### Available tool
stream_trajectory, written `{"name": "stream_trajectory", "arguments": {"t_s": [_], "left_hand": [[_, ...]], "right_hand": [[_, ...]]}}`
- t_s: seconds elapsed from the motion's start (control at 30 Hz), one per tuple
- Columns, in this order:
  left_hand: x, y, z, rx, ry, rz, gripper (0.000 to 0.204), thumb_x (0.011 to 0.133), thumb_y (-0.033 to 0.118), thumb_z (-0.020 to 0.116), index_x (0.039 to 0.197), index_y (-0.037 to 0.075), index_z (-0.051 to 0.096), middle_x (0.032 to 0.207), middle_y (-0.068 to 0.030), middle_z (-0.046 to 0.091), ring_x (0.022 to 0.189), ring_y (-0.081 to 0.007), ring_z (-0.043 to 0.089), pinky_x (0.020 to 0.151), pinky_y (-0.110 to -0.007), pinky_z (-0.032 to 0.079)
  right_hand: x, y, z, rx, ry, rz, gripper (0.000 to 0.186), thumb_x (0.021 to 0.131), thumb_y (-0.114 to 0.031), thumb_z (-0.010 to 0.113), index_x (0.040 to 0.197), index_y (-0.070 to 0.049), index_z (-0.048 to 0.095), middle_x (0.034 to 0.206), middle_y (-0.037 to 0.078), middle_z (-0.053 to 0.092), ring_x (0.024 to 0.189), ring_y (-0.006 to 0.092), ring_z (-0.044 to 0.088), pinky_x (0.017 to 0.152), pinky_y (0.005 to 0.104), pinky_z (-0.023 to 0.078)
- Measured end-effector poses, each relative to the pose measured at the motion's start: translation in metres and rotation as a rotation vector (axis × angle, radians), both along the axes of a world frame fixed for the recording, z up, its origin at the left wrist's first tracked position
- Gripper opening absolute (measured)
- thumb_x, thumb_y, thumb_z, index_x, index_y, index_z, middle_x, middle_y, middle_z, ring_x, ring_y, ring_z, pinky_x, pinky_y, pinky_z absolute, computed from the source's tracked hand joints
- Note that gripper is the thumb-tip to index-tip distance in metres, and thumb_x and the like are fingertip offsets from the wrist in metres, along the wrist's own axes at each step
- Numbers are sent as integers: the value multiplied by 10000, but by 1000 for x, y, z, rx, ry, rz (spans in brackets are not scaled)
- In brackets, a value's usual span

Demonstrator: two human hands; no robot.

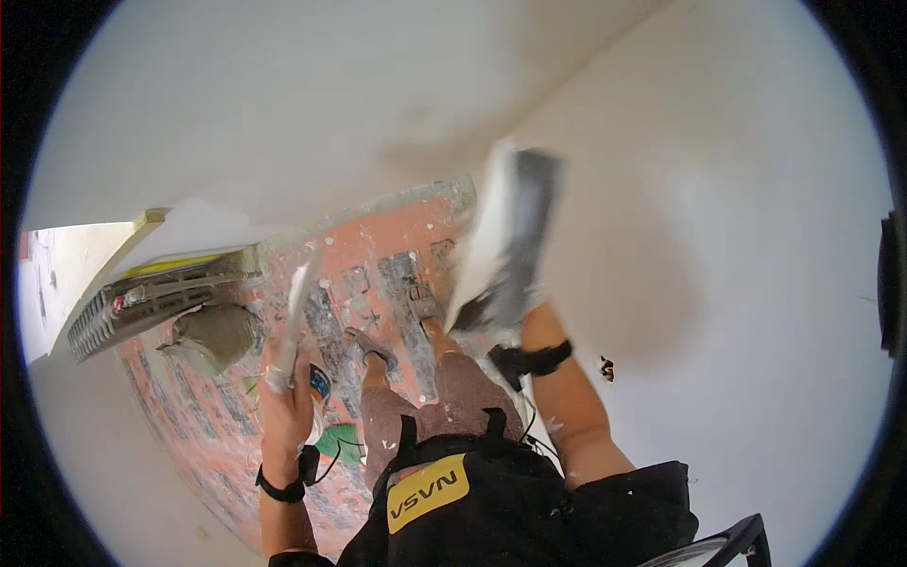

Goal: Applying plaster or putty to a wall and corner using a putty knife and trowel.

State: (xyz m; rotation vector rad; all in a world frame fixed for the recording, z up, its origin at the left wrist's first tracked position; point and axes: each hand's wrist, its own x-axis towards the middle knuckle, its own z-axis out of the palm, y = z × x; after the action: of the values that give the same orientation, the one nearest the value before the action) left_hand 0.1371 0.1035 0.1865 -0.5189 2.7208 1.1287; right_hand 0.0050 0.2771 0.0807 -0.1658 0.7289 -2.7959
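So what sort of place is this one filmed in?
Most likely an indoor room under renovation: there is a wide, white-smeared blade, a worn, spattered red-and-grey floor and a slatted grey unit, perhaps a radiator.

A room under renovation is seen, its walls [775, 236] left pale and unadorned. The reddish floor [354, 248] is patched with grey and spattered with white. A ribbed radiator [142, 312] is set by a ledge [90, 263], near a crumpled sack [217, 335]. A wide blade [489, 231] is smeared with white paste. Whether home or office cannot be told.
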Motion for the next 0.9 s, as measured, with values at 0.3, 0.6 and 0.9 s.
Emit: {"name": "stream_trajectory", "arguments": {"t_s": [0.3,0.6,0.9], "left_hand": [[-2,2,-35,-398,107,-240,495,749,-102,572,1234,-6,547,1023,-242,532,950,-428,542,830,-496,450],[74,-54,-9,-498,-86,-8,315,857,82,680,1155,6,610,958,-224,609,843,-398,592,751,-457,474],[128,-58,33,387,-205,209,431,834,283,809,1089,-33,666,859,-145,715,766,-162,659,712,-345,526]], "right_hand": [[82,-38,3,-113,86,79,103,944,-189,610,932,-106,551,956,83,602,881,253,592,869,413,502],[42,-2,-7,-346,207,380,126,964,-236,592,956,-114,560,951,79,602,866,245,582,852,396,495],[-28,-75,56,-350,306,683,115,972,-220,594,961,-110,561,931,63,596,843,217,559,840,370,485]]}}
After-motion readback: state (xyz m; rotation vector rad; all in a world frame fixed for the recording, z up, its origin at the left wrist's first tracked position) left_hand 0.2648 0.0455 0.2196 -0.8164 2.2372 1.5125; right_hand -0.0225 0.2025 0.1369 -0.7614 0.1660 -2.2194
